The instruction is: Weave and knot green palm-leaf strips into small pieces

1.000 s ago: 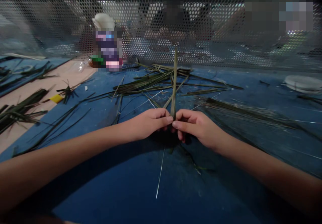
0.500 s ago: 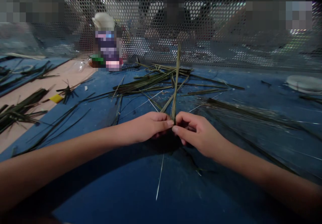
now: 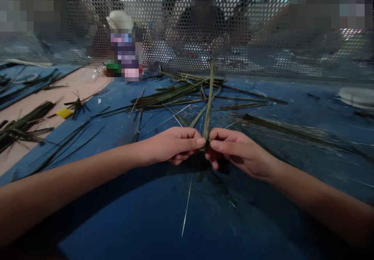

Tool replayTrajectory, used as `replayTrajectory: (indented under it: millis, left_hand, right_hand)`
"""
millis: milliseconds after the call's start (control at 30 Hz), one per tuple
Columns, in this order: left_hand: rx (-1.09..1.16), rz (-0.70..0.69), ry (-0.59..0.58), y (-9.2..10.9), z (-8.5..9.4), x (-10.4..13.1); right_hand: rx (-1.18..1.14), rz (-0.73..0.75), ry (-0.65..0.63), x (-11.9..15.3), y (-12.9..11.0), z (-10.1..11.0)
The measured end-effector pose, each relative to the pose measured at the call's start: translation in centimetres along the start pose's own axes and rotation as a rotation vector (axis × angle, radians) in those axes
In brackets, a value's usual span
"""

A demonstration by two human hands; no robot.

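Leaf strip [image 3: 209,96] — between both hands' fingers [image 3: 201,141]

The leaf strip [image 3: 209,100] is olive green, paler and yellowish toward its upper end. The table [image 3: 146,221] is deep blue, scuffed with pale scratches. The leaf pile [image 3: 178,92] is dark green, mixed with straw-coloured strips. The thin rib [image 3: 187,201] is whitish. The board [image 3: 78,86] is pale pink-beige. The tag [image 3: 64,113] is yellow. The mesh [image 3: 257,30] is silver-grey, patterned with round holes. The disc [image 3: 356,96] is white.
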State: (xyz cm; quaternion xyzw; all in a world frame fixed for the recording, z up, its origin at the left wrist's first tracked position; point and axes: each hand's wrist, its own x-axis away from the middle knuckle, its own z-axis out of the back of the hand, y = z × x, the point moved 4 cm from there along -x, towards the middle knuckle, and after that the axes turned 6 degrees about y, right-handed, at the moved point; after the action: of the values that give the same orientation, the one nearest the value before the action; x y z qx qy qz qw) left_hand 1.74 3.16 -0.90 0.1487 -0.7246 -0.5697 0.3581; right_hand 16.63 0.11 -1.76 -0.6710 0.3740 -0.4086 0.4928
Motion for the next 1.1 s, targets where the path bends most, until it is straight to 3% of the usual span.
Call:
replayTrajectory:
  millis: [167,433,567,800,1100]
  left_hand:
    - [-0.195,-0.092,0.008,0.27,0.05,0.02]
    - [0.063,-0.051,-0.071,0.24,0.03,0.39]
    - [-0.063,-0.077,-0.073,0.36,0.28,0.35]
    - [-0.251,-0.169,0.117,0.68,0.11,0.09]
    - [-0.310,-0.210,0.083,0.56,-0.10,-0.11]
  right_hand:
    - [-0.024,0.000,0.038,-0.14,0.23,0.03]
    - [-0.011,0.043,0.072,-0.09,0.06,0.36]
    - [0.034,0.042,0.043,-0.07,0.04,0.38]
    - [0.252,0.008,0.085,-0.11,-0.13,-0.39]
    - [-0.042,-0.083,0.101,-0.06,-0.02,0.18]
